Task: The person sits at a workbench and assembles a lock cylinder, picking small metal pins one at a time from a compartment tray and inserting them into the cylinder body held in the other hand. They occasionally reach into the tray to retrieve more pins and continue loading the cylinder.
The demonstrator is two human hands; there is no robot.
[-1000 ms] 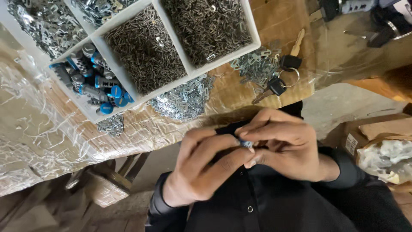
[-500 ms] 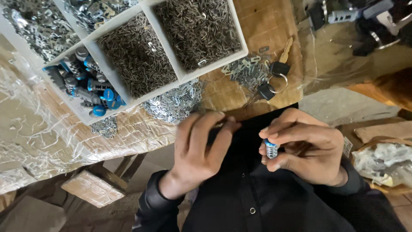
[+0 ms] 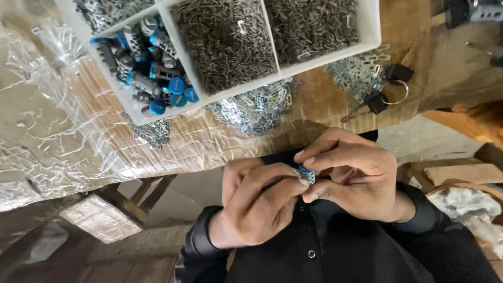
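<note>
We had the wooden table (image 3: 335, 112) before us, wrapped in crinkled clear plastic film (image 3: 47, 131), and on it the white divided tray (image 3: 374, 31). One compartment held small dark metal pins (image 3: 225, 44), another held blue-capped cylinder parts (image 3: 152, 63). Loose heaps of bright stamped metal pieces (image 3: 254, 110) lay against the tray's near wall, and a set of keys on a ring (image 3: 387, 91) lay just beside them.

Below the table edge, over our dark shirt, our left hand (image 3: 259, 207) and right hand (image 3: 353, 181) met. The right hand was closed narrowly on a small blue-and-silver cylinder (image 3: 307, 175), pinched between thumb and forefinger; the left hand's fingertips (image 3: 301, 182) pressed against the same piece, with fingers curled, and we could not tell whether anything else sat inside that hand.

The risk, as we judged it, lay in where we worked: the cylinder hung over open floor, clear of the table. A slip of so slight a grip would likely have dropped it out of sight, and any loose inner part could have sprung away with it.
</note>
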